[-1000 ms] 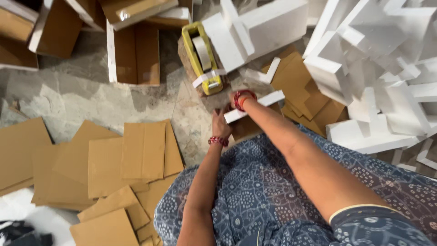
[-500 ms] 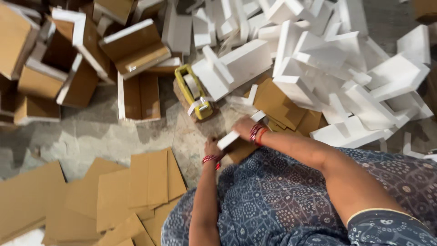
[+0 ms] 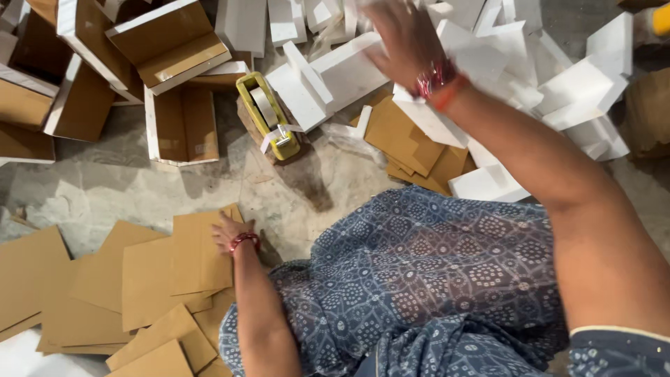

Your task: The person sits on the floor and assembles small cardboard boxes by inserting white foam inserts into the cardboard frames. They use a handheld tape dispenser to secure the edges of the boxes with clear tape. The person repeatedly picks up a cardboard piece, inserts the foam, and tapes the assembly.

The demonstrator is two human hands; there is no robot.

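My left hand [image 3: 232,234] is stretched out to the left and lies on the upper corner of a brown cardboard sheet [image 3: 199,255], on top of a loose pile of such sheets. Whether its fingers grip the sheet does not show. My right hand [image 3: 401,35] is lifted high at the top, blurred by motion, fingers apart and holding nothing, above a heap of white foam pieces [image 3: 328,73]. Red bangles ring both wrists. My lap, covered in blue patterned cloth [image 3: 419,279], fills the lower middle.
A yellow-green tape dispenser [image 3: 269,115] stands on the stone floor ahead. Open brown boxes with white edges [image 3: 178,122] are stacked at the upper left. More brown cardboard pieces [image 3: 401,136] lie under the foam at the right.
Both hands have left the white foam strip in front of my lap. The left hand has gone left to the cardboard pile; the right hand has swung up toward the foam heap.
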